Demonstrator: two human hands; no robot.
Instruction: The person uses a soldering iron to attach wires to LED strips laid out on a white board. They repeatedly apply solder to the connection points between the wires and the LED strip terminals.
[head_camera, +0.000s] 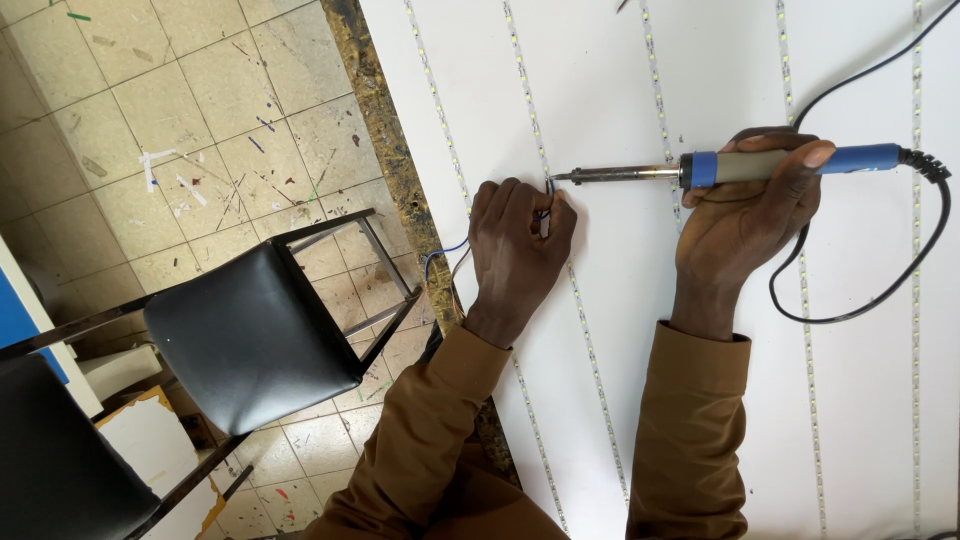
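My right hand (745, 215) grips a soldering iron (720, 167) with a blue and grey handle, its metal tip pointing left. The tip ends next to a thin blue wire (446, 250) that my left hand (515, 245) pinches against an LED strip (560, 215) on the white panel (620, 80). The wire's loose end trails left past the panel's edge. Both my sleeves are brown. The iron's black cord (900, 280) loops to the right of my right wrist.
Several parallel LED strips run along the white panel. The panel lies on a worn table edge (385, 130). A black padded chair (250, 330) with a metal frame stands on the tiled floor at left, beside cardboard scraps (150, 440).
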